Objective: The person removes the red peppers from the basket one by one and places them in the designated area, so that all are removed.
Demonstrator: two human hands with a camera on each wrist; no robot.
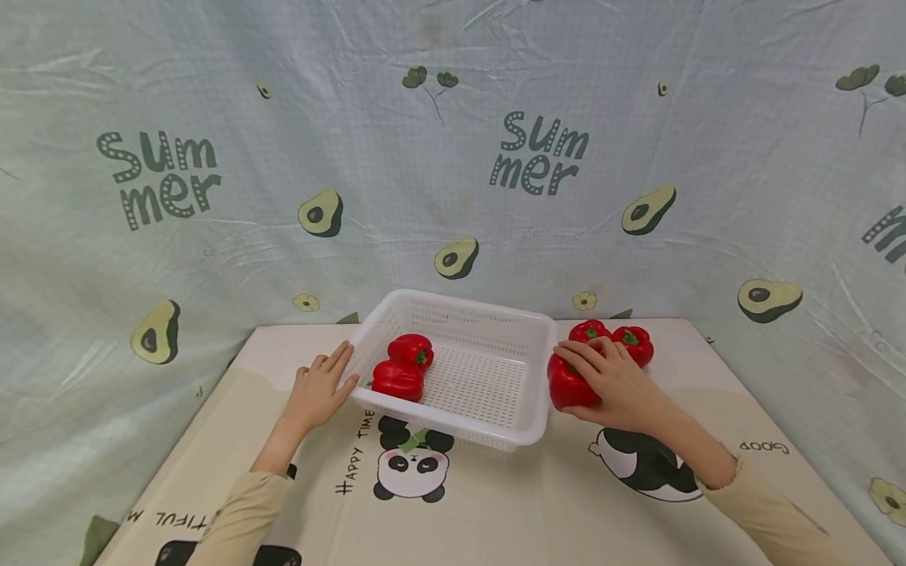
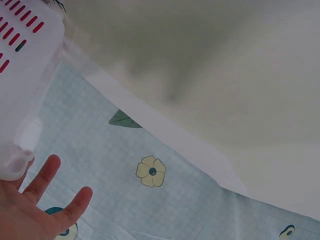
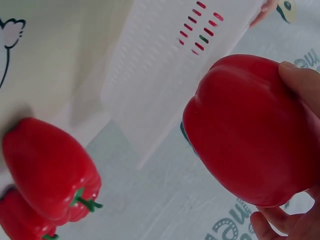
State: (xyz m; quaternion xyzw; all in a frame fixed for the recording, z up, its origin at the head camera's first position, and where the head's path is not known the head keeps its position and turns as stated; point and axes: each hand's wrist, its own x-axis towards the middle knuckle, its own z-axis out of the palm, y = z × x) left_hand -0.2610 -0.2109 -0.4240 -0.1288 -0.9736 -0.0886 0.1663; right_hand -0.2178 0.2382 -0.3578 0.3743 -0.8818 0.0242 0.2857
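A white perforated basket (image 1: 481, 428) stands on the table with two red bell peppers (image 1: 398, 380) lying in its left part. My left hand (image 1: 320, 387) rests at the basket's left rim with the fingers spread, as the left wrist view also shows. Just beyond the basket's right side, my right hand (image 1: 623, 389) grips a red bell pepper (image 3: 250, 130), thumb on one side and fingers on the other. Behind that hand, two more red bell peppers (image 1: 635, 346) sit side by side; in the right wrist view their green stems (image 3: 86, 201) show.
The table (image 1: 495, 511) carries a cream cover with panda prints and lettering. A pale cloth (image 1: 382, 157) with avocado prints and "summer" words hangs right behind the table's back edge and along the sides.
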